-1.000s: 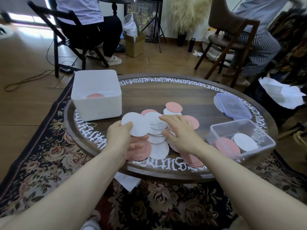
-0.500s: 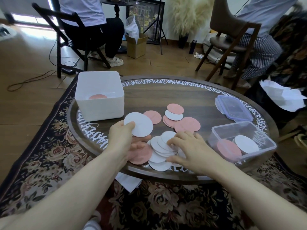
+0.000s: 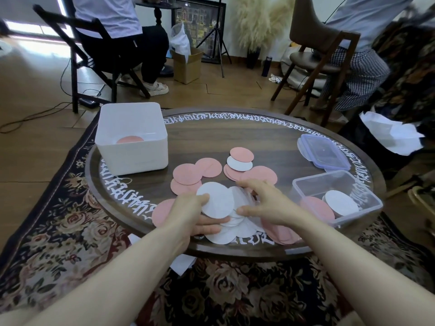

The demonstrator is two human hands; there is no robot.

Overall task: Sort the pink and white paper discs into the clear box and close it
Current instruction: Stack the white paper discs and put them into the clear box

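**Gathering whites, box not loaded yet**

My left hand (image 3: pixel 188 215) pinches a white disc (image 3: pixel 217 200), thumb on top, fingers under, at the near rim of the table (image 3: pixel 259 137). My right hand (image 3: pixel 266 203) is loosely curled over the overlapping white pile (image 3: pixel 235 229), fingertips on paper; can't tell if it has actually lifted one. Pink discs (image 3: pixel 188 174) lie scattered further back and under my wrists. Clear box (image 3: pixel 334 184) sits open to the right, one pink and one white already inside. Lid (image 3: pixel 322 154) lies just behind it.

Step, I judge: collecting. Next: square the stack, carry it right, drop it in. Thin paper, likely to fan out.
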